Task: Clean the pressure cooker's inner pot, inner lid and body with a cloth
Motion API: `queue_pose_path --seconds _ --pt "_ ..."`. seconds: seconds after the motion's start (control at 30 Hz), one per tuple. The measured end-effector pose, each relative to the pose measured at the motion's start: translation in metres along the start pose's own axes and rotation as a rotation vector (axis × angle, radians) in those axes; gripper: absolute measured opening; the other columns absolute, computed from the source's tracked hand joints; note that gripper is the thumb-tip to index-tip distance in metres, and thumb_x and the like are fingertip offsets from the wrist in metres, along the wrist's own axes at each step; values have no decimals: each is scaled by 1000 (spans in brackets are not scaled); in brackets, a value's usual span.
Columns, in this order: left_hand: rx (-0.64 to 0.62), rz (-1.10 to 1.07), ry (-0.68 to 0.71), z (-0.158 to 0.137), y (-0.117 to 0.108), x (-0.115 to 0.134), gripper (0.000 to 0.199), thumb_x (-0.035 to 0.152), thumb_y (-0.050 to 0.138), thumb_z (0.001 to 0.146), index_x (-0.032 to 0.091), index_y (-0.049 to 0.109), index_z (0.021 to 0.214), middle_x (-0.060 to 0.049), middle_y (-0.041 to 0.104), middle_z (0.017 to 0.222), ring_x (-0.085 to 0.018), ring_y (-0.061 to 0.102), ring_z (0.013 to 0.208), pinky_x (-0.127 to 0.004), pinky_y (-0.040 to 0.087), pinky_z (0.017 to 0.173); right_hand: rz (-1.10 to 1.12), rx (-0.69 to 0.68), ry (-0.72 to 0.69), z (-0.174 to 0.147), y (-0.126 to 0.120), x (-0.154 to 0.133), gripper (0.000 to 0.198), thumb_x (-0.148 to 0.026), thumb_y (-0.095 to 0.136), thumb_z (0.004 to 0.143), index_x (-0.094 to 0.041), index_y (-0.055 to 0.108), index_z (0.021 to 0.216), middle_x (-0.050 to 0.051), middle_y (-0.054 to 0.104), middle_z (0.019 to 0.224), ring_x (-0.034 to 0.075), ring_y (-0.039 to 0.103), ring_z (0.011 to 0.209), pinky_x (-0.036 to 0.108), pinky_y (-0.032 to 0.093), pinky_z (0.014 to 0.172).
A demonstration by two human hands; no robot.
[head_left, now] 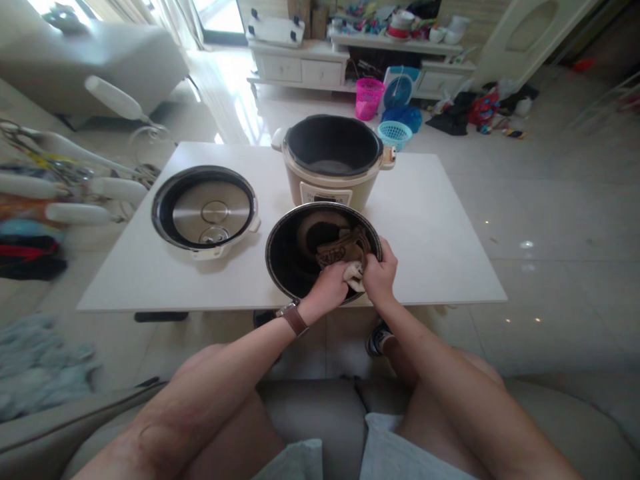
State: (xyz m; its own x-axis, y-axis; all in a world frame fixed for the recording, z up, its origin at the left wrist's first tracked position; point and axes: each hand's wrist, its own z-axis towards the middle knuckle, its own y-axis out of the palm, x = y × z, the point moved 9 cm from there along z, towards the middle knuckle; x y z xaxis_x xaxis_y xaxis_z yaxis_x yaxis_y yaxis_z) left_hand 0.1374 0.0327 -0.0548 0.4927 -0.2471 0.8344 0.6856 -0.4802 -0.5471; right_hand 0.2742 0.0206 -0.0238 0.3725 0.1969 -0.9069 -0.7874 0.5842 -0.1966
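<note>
A dark inner pot (pixel 287 257) is tilted toward me at the front edge of the white table. My left hand (pixel 327 290) is closed on a brown cloth (pixel 345 251) with a pale end, which hangs down inside the pot. At the pot's right rim my right hand (pixel 381 272) is closed, its fingers over the rim and its thumb side against the cloth. Behind the pot stands the pressure cooker body (pixel 333 180), its top uncovered. The cooker's round lid (pixel 215 211) lies to the left with its metal underside up.
The white table (pixel 425 233) has its front edge just before my knees. A wire rack with white rods (pixel 115 99) juts in at the left. On the floor beyond are a pink basket (pixel 369 99), a light blue basket (pixel 395 133) and several bags (pixel 483 110).
</note>
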Motion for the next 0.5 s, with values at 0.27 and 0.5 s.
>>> queue_pose_path --seconds 0.27,0.5 --pt "-203 404 46 -7 6 -9 50 2 48 87 23 80 119 -12 79 121 -26 74 118 -33 54 101 -112 -86 -25 32 -10 -5 31 -20 56 74 -22 69 102 2 75 94 21 67 90 35 56 91" --pt "-281 590 -68 -5 -3 -11 31 10 53 92 15 82 103 -19 80 110 -31 76 111 -35 55 92 -21 -232 -43 49 -9 -8 50 -17 52 68 -22 80 109 4 81 113 28 73 111 47 54 109"
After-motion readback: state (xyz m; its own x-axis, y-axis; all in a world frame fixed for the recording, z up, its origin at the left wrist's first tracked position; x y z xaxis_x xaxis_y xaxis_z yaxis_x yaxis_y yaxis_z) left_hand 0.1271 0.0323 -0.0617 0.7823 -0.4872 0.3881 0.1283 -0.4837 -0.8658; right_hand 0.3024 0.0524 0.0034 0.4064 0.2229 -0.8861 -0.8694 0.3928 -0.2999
